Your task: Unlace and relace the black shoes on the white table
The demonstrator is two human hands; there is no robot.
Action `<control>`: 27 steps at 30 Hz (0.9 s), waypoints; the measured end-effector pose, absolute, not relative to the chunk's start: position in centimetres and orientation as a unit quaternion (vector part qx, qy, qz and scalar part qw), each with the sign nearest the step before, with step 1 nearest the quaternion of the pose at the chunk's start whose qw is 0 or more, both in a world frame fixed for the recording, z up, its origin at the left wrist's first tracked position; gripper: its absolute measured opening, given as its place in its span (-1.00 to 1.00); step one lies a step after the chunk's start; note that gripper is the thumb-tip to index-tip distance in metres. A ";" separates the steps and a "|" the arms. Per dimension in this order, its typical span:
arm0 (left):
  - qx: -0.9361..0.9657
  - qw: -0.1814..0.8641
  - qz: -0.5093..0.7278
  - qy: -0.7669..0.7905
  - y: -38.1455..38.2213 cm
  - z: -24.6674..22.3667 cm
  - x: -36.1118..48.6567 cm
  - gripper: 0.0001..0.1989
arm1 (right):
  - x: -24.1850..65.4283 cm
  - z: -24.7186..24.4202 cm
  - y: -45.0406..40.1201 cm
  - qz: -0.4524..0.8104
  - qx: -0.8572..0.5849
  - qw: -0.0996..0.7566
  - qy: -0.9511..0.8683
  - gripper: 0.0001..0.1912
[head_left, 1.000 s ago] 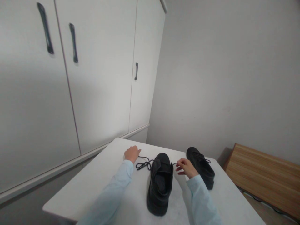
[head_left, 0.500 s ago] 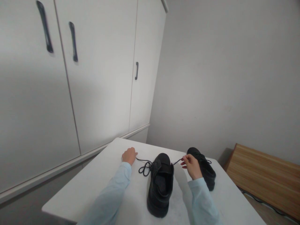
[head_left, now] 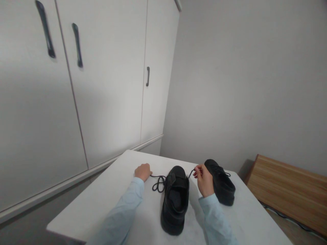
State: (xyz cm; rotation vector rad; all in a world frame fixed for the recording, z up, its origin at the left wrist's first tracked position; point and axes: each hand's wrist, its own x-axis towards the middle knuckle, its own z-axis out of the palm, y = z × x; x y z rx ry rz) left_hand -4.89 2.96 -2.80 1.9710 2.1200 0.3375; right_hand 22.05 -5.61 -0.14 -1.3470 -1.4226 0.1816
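Observation:
A black shoe stands on the white table with its toe pointing away and its opening facing me. Left of it, my left hand is closed on the end of a black lace, which curls in loops beside the shoe. My right hand pinches a short stretch of lace that comes out of the shoe's right side. Just beyond my right hand sits the second black shoe, its lace lying across the top.
The white table extends to the left and front. White cabinets with dark handles rise along its left, and a grey wall is behind. A wooden board leans at the right, with a cable on the floor.
My right hand has moved left, closer to the near shoe, and its lace is less stretched. My left hand has shifted slightly right.

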 end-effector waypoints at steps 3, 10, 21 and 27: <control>0.676 0.101 0.125 0.719 2.9 -2.8 -4.7 -0.74 | 22.0 -0.1 -5.7 0.076 -0.572 0.558 -0.596 -0.75; 0.699 0.122 0.270 0.651 2.9 -1.4 -3.9 -0.84 | 22.2 0.1 -5.8 0.079 -0.561 0.587 -0.579 -0.76; 0.652 0.456 0.496 0.348 0.9 0.4 0.1 -0.65 | 19.9 1.6 -7.4 0.088 -0.486 0.605 -0.625 -0.76; 0.667 0.513 0.463 0.278 -0.5 -0.3 2.3 -0.66 | 19.1 1.1 -7.2 0.138 -0.468 0.601 -0.633 -0.76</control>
